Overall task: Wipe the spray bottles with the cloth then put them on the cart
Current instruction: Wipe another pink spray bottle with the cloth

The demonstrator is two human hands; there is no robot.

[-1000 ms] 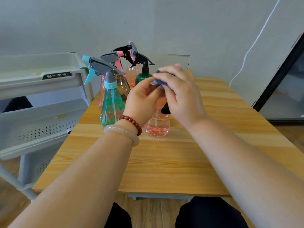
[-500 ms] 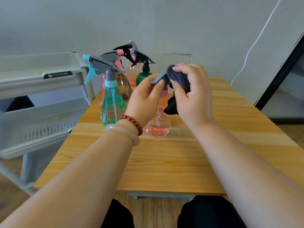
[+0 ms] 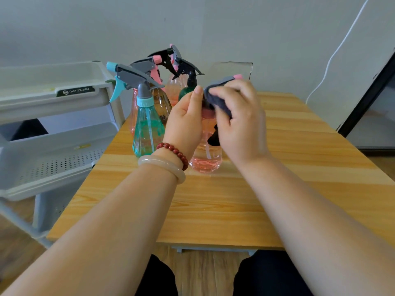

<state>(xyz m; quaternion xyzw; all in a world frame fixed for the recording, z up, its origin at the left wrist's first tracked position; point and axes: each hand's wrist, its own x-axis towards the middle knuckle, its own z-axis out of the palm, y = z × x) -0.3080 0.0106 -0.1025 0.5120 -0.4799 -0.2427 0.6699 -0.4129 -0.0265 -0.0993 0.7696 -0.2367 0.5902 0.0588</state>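
Grey cloth point(image 3: 220, 103) in right grip point(image 3: 239, 122) atop pink bottle point(image 3: 206, 159).

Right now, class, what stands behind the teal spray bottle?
A brown bottle, a pink bottle and a dark green bottle stand behind the teal bottle. Their bases are mostly hidden by it and the left hand.

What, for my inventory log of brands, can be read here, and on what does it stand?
"OUTIXUAN": white letters on the dark label on the front rim of the cart's top tier.
Yellow sticker on the cart's middle tier: too small to read.
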